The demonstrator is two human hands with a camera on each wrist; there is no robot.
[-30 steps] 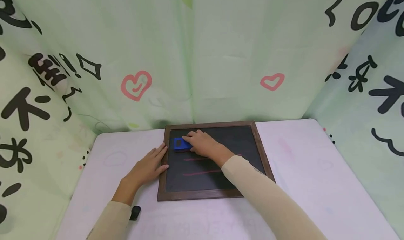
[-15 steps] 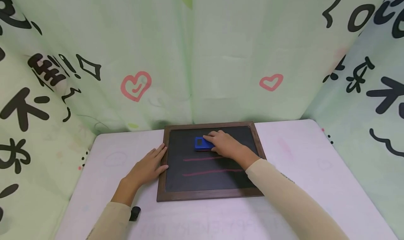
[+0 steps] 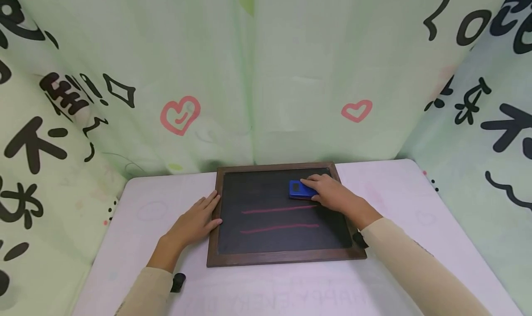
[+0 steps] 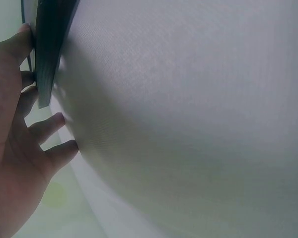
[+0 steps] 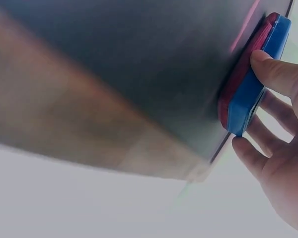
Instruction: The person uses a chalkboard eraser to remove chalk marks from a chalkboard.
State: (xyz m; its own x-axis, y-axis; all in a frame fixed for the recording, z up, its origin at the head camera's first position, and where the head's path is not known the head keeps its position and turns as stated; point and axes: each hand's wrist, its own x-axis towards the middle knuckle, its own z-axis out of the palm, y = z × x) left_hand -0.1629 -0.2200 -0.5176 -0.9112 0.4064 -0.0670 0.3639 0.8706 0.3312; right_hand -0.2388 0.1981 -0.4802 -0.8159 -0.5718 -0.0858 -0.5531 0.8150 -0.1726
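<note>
Right grip: holding eraser, chalkboard's upper right
Left grip: wide, chalkboard's left edge; fingertip contact unclear
Pink lines: head view two, right wrist one

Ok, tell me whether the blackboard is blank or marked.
Marked: the head view shows two pink lines on the blackboard, below the blue eraser.

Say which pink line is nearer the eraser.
The upper line in the head view, close to the eraser held by the right hand; the lower line lies beyond it, farther off.
</note>
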